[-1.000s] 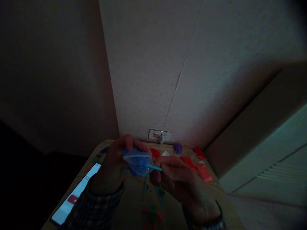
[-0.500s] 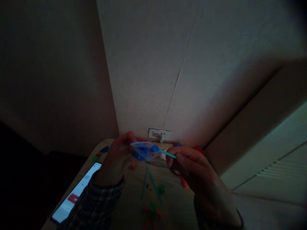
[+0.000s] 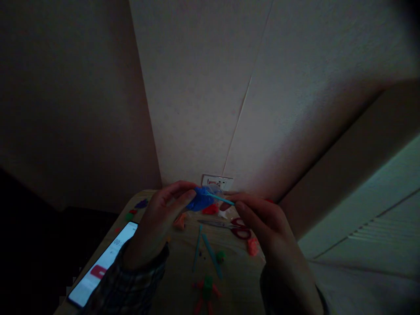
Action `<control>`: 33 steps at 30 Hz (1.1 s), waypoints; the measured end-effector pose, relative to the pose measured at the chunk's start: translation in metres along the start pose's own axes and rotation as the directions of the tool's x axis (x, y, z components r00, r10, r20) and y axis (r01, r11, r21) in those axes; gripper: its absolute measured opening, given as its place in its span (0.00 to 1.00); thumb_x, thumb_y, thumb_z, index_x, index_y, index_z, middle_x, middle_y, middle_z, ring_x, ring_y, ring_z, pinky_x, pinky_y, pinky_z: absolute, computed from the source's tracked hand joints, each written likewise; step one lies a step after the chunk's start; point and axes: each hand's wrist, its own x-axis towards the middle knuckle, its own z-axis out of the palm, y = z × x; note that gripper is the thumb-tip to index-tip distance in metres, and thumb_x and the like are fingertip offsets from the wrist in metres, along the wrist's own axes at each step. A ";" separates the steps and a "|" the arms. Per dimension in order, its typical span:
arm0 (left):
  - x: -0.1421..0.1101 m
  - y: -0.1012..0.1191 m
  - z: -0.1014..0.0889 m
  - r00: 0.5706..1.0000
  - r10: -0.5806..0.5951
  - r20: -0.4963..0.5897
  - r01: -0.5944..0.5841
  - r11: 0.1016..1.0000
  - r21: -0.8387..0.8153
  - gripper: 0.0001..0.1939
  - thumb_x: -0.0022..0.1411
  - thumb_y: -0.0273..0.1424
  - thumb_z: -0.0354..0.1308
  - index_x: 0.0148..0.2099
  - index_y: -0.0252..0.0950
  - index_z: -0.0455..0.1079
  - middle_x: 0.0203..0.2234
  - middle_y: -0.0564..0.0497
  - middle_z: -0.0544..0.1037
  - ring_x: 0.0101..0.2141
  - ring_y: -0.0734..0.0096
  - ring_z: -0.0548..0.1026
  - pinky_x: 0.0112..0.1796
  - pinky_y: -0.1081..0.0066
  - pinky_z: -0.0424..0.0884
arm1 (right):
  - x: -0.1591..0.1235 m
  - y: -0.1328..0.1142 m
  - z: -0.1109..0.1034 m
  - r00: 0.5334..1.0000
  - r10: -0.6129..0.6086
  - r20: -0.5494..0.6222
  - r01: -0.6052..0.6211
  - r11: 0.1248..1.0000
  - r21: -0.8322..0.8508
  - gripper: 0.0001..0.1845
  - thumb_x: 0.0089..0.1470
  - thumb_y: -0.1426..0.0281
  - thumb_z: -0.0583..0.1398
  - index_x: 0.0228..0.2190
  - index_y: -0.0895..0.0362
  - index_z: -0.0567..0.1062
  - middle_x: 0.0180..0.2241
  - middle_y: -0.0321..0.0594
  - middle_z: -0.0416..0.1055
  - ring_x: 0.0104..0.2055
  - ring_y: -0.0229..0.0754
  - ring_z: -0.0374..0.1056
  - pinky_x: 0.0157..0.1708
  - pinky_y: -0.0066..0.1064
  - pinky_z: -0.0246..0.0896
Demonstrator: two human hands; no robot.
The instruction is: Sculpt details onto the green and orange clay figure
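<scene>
In the lower centre of the frame, the left hand pinches the blue bag; the right hand holds the turquoise stick — its long axis slopes up-left, toward the bag. Whether the tip is inside, I cannot tell.

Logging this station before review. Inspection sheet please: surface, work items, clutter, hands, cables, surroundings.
Surface: wooden table, dimly lit.
Job's things: plastic bag with blue contents; teal stick, far end at the bag, cannot tell whether inside.
Clutter: lit phone; red-handled scissors, blades pointing left in the picture; two loose teal tools; red-and-green figure; assorted coloured lumps.
Hands: left hand grips the bag; right hand holds the stick.
Cables: nothing seen.
Surroundings: pale wall behind; outlet plate partly hidden by the bag.
</scene>
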 end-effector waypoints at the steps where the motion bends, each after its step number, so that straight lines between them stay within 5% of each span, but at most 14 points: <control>1: -0.001 0.001 0.001 1.000 0.003 -0.012 -0.003 1.000 -0.001 0.12 0.48 0.37 0.71 0.33 0.35 0.77 0.26 0.52 0.80 0.29 0.70 0.77 0.29 0.76 0.72 | 0.001 0.000 0.001 0.999 -0.024 -0.027 0.023 0.999 -0.045 0.13 0.51 0.60 0.62 0.34 0.54 0.82 0.37 0.43 0.81 0.40 0.48 0.73 0.38 0.36 0.65; 7: -0.003 0.002 0.001 0.999 0.032 -0.017 -0.030 0.997 0.076 0.17 0.53 0.45 0.65 0.34 0.36 0.77 0.26 0.50 0.79 0.28 0.68 0.75 0.28 0.73 0.71 | 0.004 -0.005 0.006 0.954 -0.290 0.072 0.298 0.912 -0.282 0.12 0.56 0.69 0.57 0.33 0.55 0.82 0.28 0.40 0.78 0.30 0.42 0.71 0.29 0.31 0.63; 16: 0.000 0.003 0.001 0.999 0.038 -0.010 -0.037 0.992 0.117 0.10 0.48 0.36 0.68 0.30 0.36 0.75 0.27 0.51 0.80 0.21 0.75 0.71 0.20 0.78 0.64 | -0.006 -0.010 0.012 0.830 -0.544 0.120 0.519 0.677 -0.521 0.11 0.58 0.77 0.56 0.34 0.58 0.79 0.26 0.38 0.71 0.30 0.41 0.67 0.28 0.30 0.60; 24: -0.003 0.006 0.004 0.997 0.044 0.058 -0.049 0.995 0.084 0.05 0.48 0.31 0.68 0.28 0.37 0.76 0.30 0.49 0.82 0.29 0.67 0.78 0.23 0.77 0.68 | -0.013 -0.023 -0.005 0.815 -0.561 0.144 0.545 0.657 -0.521 0.10 0.59 0.76 0.56 0.34 0.56 0.78 0.27 0.37 0.71 0.30 0.39 0.68 0.28 0.29 0.61; 33: 0.000 0.005 -0.001 0.986 0.117 -0.122 -0.109 0.992 0.064 0.08 0.42 0.31 0.70 0.25 0.37 0.74 0.20 0.54 0.75 0.24 0.72 0.72 0.24 0.76 0.67 | -0.016 -0.020 -0.027 0.848 -0.527 0.054 0.474 0.709 -0.522 0.10 0.59 0.74 0.58 0.35 0.50 0.78 0.29 0.34 0.74 0.31 0.39 0.69 0.30 0.29 0.63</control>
